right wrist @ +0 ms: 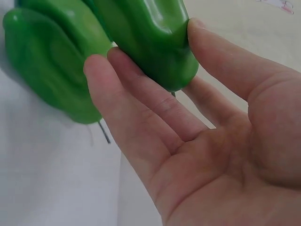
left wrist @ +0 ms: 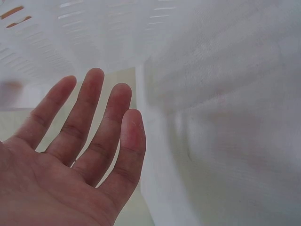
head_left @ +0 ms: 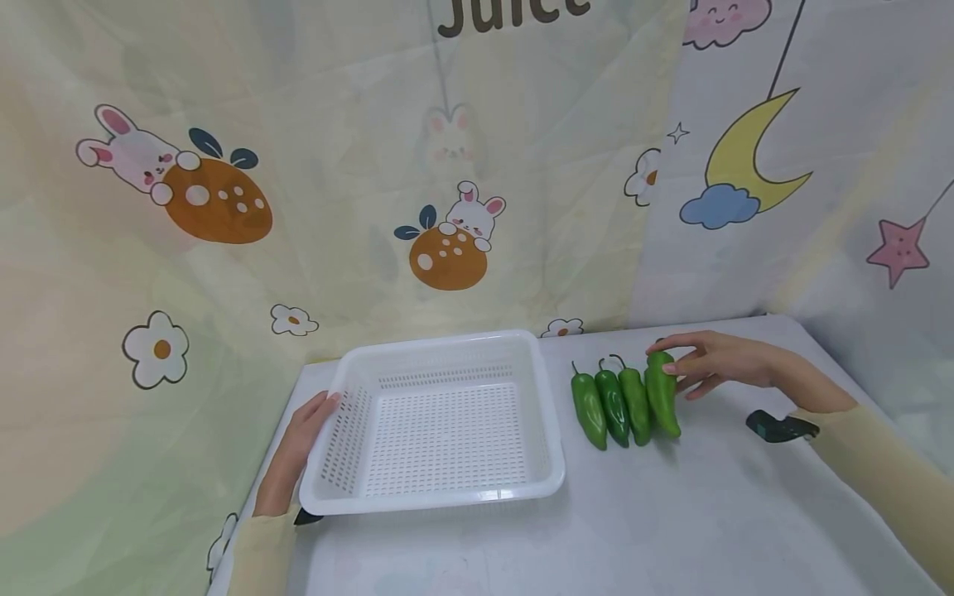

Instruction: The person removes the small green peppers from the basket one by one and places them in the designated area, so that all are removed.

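A white perforated plastic basket (head_left: pixel 447 443) sits on the table in the head view. At its left rim is my left hand (head_left: pixel 301 430). In the left wrist view the fingers (left wrist: pixel 89 113) of that hand are spread and nearly straight beside the basket's slotted wall; its thumb cannot be made out there. My right hand (head_left: pixel 734 360) pinches the top of the rightmost green pepper (head_left: pixel 661 397) between thumb and fingers. The right wrist view shows that pepper's smooth end between the fingertips. More green peppers (head_left: pixel 613 406) lie side by side just left of it, stems pointing away.
A white-covered table (head_left: pixel 596 530) carries everything. Behind it hangs a printed cloth (head_left: pixel 335 165) with rabbits, flowers and a moon, and it closes off the back and sides. The row of peppers lies between the basket and my right hand.
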`<state>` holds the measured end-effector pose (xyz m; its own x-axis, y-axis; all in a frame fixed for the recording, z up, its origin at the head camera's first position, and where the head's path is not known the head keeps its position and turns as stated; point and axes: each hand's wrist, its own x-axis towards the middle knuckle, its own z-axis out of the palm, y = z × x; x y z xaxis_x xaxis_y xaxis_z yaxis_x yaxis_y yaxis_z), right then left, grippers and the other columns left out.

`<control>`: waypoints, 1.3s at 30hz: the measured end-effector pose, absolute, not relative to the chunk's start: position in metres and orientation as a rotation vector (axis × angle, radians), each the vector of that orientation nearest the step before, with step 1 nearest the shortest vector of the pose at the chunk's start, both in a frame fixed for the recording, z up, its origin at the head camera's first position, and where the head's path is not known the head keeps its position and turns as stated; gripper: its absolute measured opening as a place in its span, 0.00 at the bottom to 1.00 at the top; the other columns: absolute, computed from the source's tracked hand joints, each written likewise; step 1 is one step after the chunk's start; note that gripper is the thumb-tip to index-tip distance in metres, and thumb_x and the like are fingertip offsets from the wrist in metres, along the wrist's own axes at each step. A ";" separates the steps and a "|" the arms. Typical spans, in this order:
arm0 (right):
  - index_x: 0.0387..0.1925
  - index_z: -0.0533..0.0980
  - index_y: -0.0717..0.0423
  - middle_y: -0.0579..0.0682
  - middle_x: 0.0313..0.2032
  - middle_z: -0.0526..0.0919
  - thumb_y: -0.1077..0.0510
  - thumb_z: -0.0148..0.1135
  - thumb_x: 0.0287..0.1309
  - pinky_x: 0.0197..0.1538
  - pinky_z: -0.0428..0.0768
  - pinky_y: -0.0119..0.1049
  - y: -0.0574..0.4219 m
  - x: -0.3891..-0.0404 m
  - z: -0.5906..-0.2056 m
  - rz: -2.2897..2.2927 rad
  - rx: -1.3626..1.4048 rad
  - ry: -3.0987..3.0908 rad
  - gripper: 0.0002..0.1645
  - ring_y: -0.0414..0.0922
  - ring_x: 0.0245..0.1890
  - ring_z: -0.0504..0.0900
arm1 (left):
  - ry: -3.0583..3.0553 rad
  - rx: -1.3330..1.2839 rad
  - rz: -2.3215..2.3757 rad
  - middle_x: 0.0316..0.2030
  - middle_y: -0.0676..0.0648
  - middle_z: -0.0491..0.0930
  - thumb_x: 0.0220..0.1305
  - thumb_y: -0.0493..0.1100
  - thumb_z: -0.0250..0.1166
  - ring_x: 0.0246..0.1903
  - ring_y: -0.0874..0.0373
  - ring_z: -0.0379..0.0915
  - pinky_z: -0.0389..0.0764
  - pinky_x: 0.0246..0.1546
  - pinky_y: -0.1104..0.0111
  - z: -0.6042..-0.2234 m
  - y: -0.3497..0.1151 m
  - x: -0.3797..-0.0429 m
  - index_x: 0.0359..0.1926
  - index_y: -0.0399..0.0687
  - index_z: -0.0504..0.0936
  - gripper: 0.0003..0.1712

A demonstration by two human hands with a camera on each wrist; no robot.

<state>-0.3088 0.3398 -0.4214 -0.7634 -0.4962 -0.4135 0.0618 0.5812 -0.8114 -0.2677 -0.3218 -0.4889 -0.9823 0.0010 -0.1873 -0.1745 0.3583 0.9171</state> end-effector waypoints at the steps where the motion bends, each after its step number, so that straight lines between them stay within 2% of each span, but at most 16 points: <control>1: 0.74 0.60 0.53 0.62 0.63 0.75 0.50 0.56 0.73 0.52 0.87 0.47 0.342 -0.309 -0.423 -1.156 -0.340 2.184 0.34 0.54 0.54 0.85 | 2.456 -0.159 1.689 0.58 0.34 0.78 0.75 0.68 0.46 0.41 0.49 0.84 0.89 0.37 0.59 -0.489 -0.322 -0.268 0.74 0.57 0.63 0.35; 19: 0.74 0.58 0.62 0.63 0.61 0.77 0.50 0.58 0.72 0.52 0.87 0.50 0.370 -0.322 -0.435 -1.055 -0.255 2.216 0.38 0.56 0.53 0.85 | 2.454 -0.141 1.696 0.57 0.34 0.78 0.73 0.70 0.47 0.40 0.50 0.85 0.89 0.38 0.57 -0.490 -0.323 -0.267 0.73 0.57 0.63 0.37; 26: 0.72 0.61 0.63 0.56 0.55 0.80 0.48 0.62 0.69 0.50 0.87 0.49 0.374 -0.328 -0.444 -0.958 -0.202 2.243 0.39 0.54 0.51 0.84 | 2.454 -0.149 1.707 0.57 0.35 0.78 0.73 0.70 0.48 0.40 0.49 0.85 0.88 0.38 0.56 -0.491 -0.323 -0.267 0.72 0.58 0.65 0.36; 39: 0.71 0.62 0.64 0.57 0.48 0.82 0.44 0.61 0.68 0.48 0.88 0.48 0.367 -0.336 -0.450 -0.793 -0.162 2.269 0.41 0.51 0.46 0.84 | 2.450 -0.130 1.711 0.57 0.33 0.78 0.73 0.69 0.48 0.41 0.49 0.85 0.89 0.37 0.57 -0.491 -0.323 -0.267 0.73 0.57 0.63 0.36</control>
<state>-0.3362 0.3671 -0.4502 -0.7356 -0.3304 -0.5914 0.1101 0.8031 -0.5856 -0.2671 -0.3228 -0.4906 -0.9849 0.0150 -0.1724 -0.1568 0.3452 0.9253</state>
